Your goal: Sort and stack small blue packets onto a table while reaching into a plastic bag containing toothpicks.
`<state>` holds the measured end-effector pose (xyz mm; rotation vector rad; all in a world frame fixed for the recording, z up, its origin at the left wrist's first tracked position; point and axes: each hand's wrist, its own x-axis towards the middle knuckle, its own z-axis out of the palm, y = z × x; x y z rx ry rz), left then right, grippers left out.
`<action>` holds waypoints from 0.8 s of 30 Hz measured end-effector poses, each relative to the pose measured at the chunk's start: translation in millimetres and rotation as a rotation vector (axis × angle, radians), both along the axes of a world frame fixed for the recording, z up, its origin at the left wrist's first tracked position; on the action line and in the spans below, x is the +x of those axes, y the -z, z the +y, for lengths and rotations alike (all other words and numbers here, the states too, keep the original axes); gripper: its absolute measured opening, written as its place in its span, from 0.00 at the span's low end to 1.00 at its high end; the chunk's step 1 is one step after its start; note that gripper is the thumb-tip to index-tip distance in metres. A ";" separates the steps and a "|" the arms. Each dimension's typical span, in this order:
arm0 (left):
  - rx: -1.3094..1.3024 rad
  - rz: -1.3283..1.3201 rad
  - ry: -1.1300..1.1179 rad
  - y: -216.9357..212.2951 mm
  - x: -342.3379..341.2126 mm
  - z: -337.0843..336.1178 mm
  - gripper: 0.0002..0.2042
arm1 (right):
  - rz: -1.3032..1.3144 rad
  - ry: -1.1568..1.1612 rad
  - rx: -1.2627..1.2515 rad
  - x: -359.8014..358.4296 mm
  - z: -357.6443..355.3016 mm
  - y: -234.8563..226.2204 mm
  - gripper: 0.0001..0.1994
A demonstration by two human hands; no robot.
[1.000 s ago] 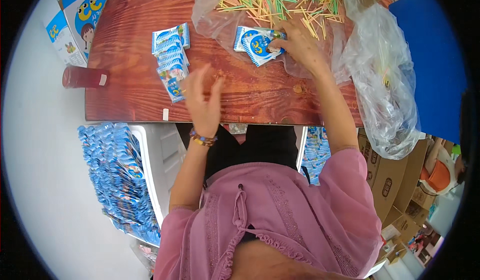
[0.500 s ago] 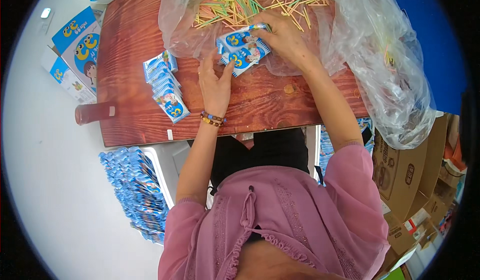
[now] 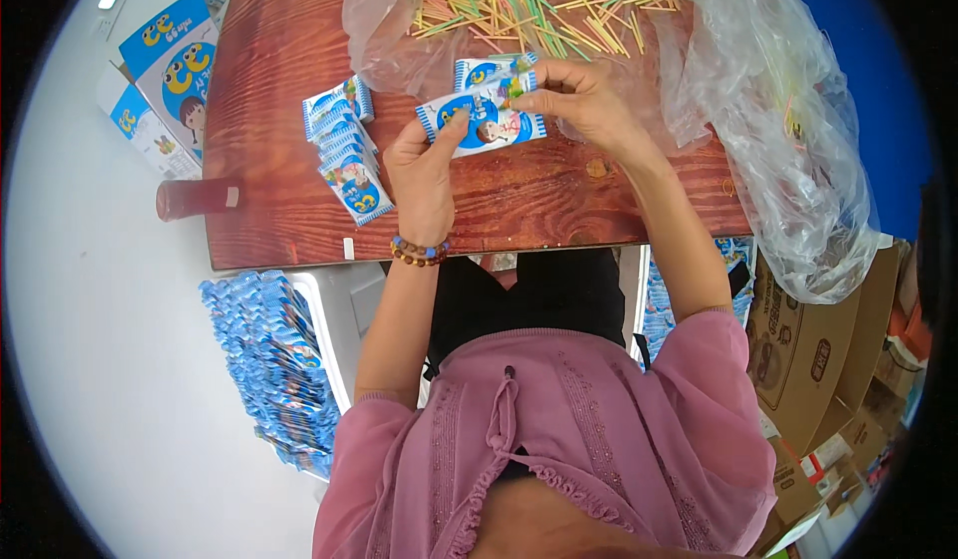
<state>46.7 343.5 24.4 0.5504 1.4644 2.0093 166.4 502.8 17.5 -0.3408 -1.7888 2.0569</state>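
Observation:
A blue-and-white snack packet (image 3: 489,128) is stretched between my hands over the wooden table. My left hand (image 3: 423,175) pinches its left end, thumb on top. With closed fingers, my right hand (image 3: 591,112) grips the packet's upper right part. Just behind it shows a second packet (image 3: 473,70), partly covered; whether a finger touches it I cannot tell. An overlapping row of similar packets (image 3: 351,165) lies on the table left of my left hand.
Pink, yellow and green thin sticks (image 3: 549,15) lie scattered at the far side on clear plastic. A crumpled plastic bag (image 3: 798,180) hangs over the right edge. Printed cartons (image 3: 178,80) and a bin of packets (image 3: 269,359) stand left; brown boxes (image 3: 798,329) stand right.
My hands have brought one packet nearer and laid it out level between them, apart from the packet behind. My left fingers have closed on its left end.

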 end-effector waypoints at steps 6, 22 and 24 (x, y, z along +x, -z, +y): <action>0.003 -0.125 -0.008 1.2 -2.0 -26.4 0.06 | -0.069 -0.018 0.006 -7.0 -25.4 -9.8 0.06; 0.179 -0.481 -0.096 21.4 5.8 -50.3 0.08 | 0.101 0.011 -0.065 -4.8 -42.5 -2.8 0.07; 0.187 -0.513 -0.071 23.6 3.3 -53.0 0.08 | 0.146 -0.030 0.183 0.3 -35.0 -10.0 0.09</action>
